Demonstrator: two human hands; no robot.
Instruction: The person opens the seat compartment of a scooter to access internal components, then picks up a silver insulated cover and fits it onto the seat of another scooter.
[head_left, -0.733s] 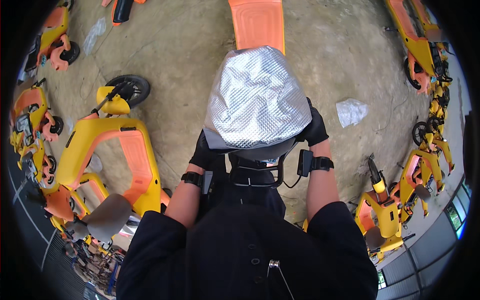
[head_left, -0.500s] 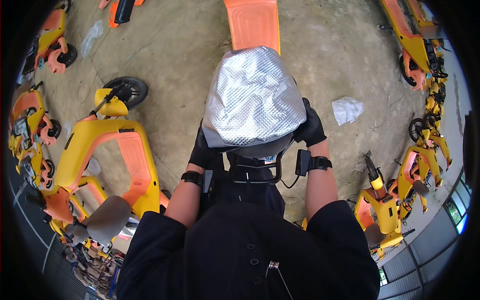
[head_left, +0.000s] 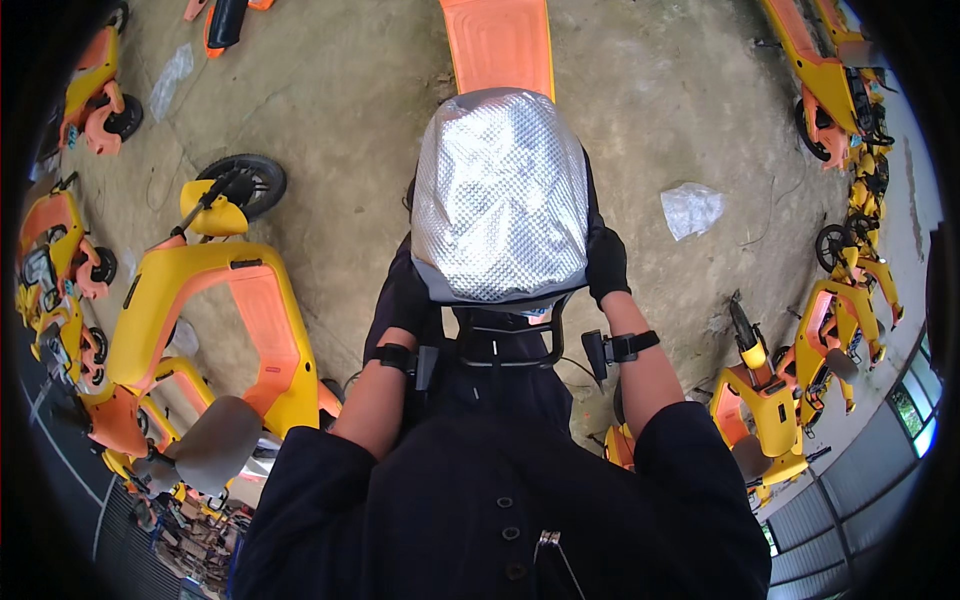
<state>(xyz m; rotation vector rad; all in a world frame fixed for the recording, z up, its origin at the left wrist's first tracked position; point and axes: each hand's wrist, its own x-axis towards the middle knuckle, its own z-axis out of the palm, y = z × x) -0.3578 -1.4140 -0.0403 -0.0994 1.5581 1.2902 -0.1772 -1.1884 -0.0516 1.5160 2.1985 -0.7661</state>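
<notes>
A silver, quilted reflective seat cover [head_left: 500, 195] with a dark grey hem lies over the seat of the scooter in front of me. Its top is wrinkled and the seat beneath is hidden. At the cover's near left edge is my left hand [head_left: 408, 297], black-gloved, with its fingers curled in under the hem and mostly hidden. My right hand [head_left: 606, 265], gloved likewise, grips the right edge, thumb side against the cover. A black metal rear rack [head_left: 510, 345] sticks out toward me below the seat. Beyond the cover shows the scooter's orange footboard [head_left: 500, 45].
A yellow and orange scooter [head_left: 215, 330] with a grey seat lies close on my left. More scooters [head_left: 765, 425] line the right side and far left. Clear plastic sheets [head_left: 692, 210] lie on the concrete floor. A wall with windows runs along the right.
The cover has been drawn straighter over the seat, and its grey hem now shows at the far edge. My right hand has moved inward and slightly nearer; my left stays at its edge.
</notes>
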